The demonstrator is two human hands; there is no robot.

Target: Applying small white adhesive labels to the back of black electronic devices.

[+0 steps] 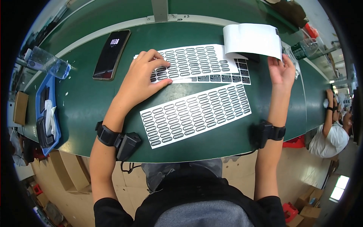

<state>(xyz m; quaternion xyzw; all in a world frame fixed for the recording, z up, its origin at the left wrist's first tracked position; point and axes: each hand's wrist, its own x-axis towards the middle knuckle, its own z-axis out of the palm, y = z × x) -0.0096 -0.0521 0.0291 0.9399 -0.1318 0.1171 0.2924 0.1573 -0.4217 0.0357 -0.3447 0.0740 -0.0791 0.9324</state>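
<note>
Label handling from above

Nr: 1st label sheet (194, 115), flat on green desk (230, 140). Beyond: L hand (146, 72), part-open, fingertips on L end of 2nd label sheet (196, 60); R hand (281, 70) grasping R edge of curled white sheet (251, 39), nr 2nd's R end.

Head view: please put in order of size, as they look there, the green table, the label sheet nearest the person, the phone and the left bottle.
1. Green table
2. Nearest label sheet
3. Phone and left bottle: too alike to rank
</note>
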